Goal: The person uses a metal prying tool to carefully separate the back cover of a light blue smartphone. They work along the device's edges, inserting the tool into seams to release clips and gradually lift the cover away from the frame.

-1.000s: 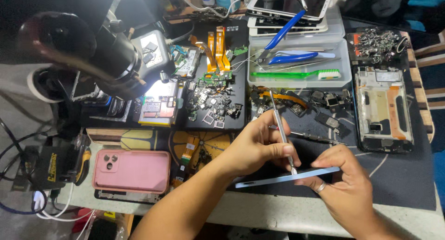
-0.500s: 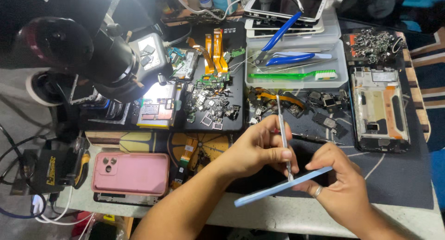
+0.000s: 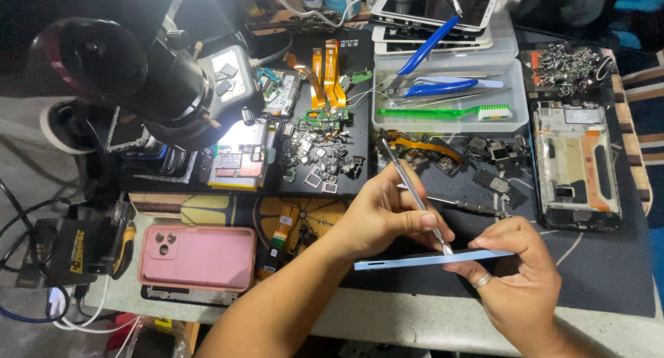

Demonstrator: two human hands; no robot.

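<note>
My left hand (image 3: 384, 216) grips a thin metal pry tool (image 3: 413, 195) like a pen. Its tip rests on the upper edge of a slim light-blue phone (image 3: 408, 261), which is seen edge-on. My right hand (image 3: 515, 278), with a ring on one finger, pinches the right end of that phone and holds it just above the dark work mat (image 3: 609, 275). The two hands almost touch at the tool's tip.
A pink-cased phone (image 3: 197, 256) lies at the left. A microscope (image 3: 131, 81) stands over a lit circuit board (image 3: 238, 157). Small loose parts (image 3: 321, 147), orange flex cables (image 3: 325, 71), a tray (image 3: 515, 123) with blue pliers and a green brush, and an opened phone frame (image 3: 574, 164) fill the back.
The blue phone was tilted up at its right end half a second ago and now lies nearly level. The tool's tip stays on its edge.
</note>
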